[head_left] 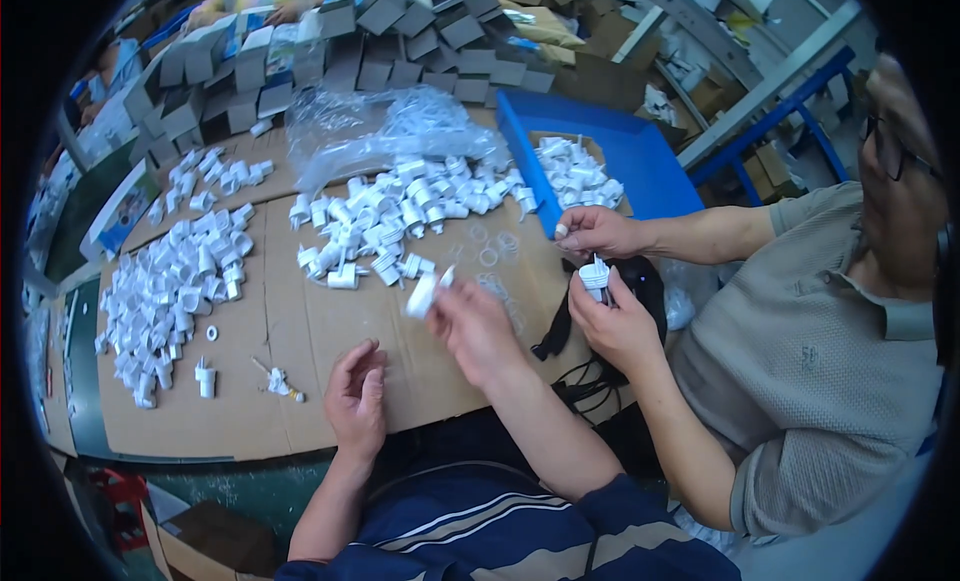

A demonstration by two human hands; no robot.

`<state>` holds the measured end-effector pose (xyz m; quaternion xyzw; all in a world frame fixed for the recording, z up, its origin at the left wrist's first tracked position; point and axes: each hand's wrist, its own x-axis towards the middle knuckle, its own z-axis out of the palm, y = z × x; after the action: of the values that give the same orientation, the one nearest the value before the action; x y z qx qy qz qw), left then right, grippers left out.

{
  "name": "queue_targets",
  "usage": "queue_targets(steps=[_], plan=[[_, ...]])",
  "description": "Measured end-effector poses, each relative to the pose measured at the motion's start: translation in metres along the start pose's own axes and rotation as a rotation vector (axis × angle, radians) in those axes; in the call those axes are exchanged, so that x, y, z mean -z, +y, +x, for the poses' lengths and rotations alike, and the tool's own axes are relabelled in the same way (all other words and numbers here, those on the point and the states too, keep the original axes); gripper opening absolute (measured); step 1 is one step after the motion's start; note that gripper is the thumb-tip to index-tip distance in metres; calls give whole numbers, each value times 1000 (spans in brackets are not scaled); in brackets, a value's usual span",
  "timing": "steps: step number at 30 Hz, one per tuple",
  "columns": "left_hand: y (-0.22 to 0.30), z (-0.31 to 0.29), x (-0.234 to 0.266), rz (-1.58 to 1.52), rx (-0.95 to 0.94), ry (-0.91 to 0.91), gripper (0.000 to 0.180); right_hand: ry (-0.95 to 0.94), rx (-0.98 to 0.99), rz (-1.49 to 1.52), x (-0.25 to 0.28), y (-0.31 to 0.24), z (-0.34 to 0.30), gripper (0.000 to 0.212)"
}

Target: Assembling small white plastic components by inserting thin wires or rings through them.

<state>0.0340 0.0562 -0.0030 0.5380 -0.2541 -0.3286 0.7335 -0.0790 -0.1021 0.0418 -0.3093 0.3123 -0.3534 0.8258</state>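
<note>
My right hand [478, 329] grips a white plastic fitting [421, 297], slightly smeared by motion, above the cardboard sheet. Just beyond it lies a heap of similar white fittings [400, 206]. My left hand [358, 396] hovers near the front edge with its fingers loosely bent and the thumb apart; nothing shows in it. To its left are a small bundle of white and yellowish bits [278, 382], a single fitting [205, 379] and a small white ring [212, 333]. Several clear rings [488, 257] lie flat right of the heap.
Another pile of white fittings [170, 291] covers the left side. A clear plastic bag [400, 131], a blue tray [640, 161] with more fittings, and stacked grey boxes [400, 31] stand behind. At my right, a co-worker's hand [622, 326] holds a white fitting.
</note>
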Motion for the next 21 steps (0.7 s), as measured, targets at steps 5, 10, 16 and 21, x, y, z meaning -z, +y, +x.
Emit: queue_targets(steps=[5, 10, 16, 21], plan=[[-17, 3, 12, 144, -5, -100, 30, 253, 281, 371, 18, -67, 72, 22], [-20, 5, 11, 130, 4, -113, 29, 202, 470, 148, 27, -94, 81, 26], [-23, 4, 12, 103, 36, -75, 25, 131, 359, -582, 3, -32, 4, 26], [-24, 3, 16, 136, 48, -124, 24, 167, 523, -1068, 27, 5, -45, 24]])
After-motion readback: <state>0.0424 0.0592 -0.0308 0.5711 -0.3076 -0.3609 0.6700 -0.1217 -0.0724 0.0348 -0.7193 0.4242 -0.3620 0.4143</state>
